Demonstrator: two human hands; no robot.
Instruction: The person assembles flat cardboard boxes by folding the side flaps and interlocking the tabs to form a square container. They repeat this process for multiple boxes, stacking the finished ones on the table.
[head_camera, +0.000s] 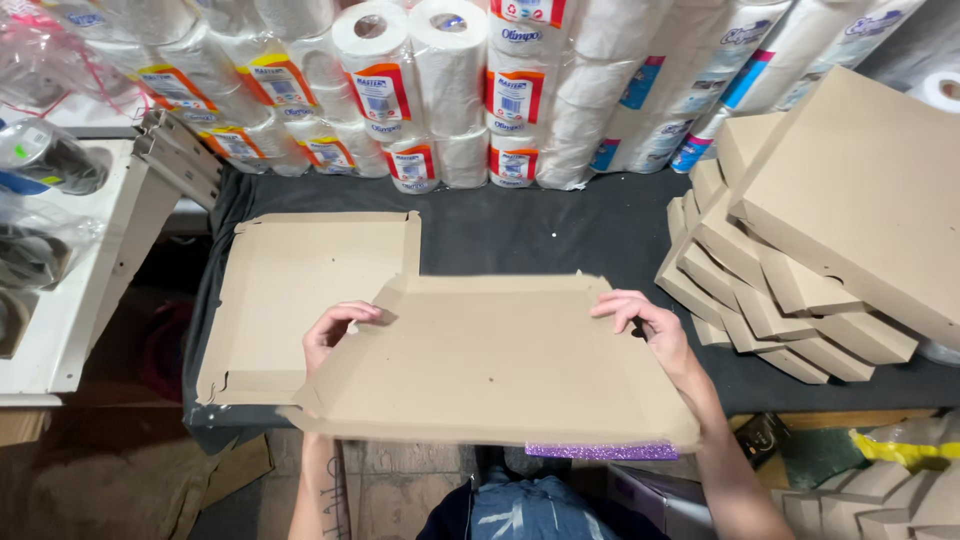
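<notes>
Hands grip flat cardboard blank (490, 360) over black table (540, 230) edge: left hand (335, 330) fingers curled on its left flap, right hand (645, 325) pinching right corner. Folded boxes (820, 250) stacked right.

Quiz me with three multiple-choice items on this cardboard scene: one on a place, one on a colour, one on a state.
1. Where is the stack of folded boxes?
A. right of the hands
B. left of them
C. on the floor

2. What colour is the table cover?
A. white
B. black
C. red

3. The cardboard sheet held by the left hand and right hand is:
A. a closed box
B. torn in half
C. flat, unfolded

Answers: 1 A, the stack sits at the right edge; 2 B, dark cloth shows; 3 C, it lies open.
</notes>
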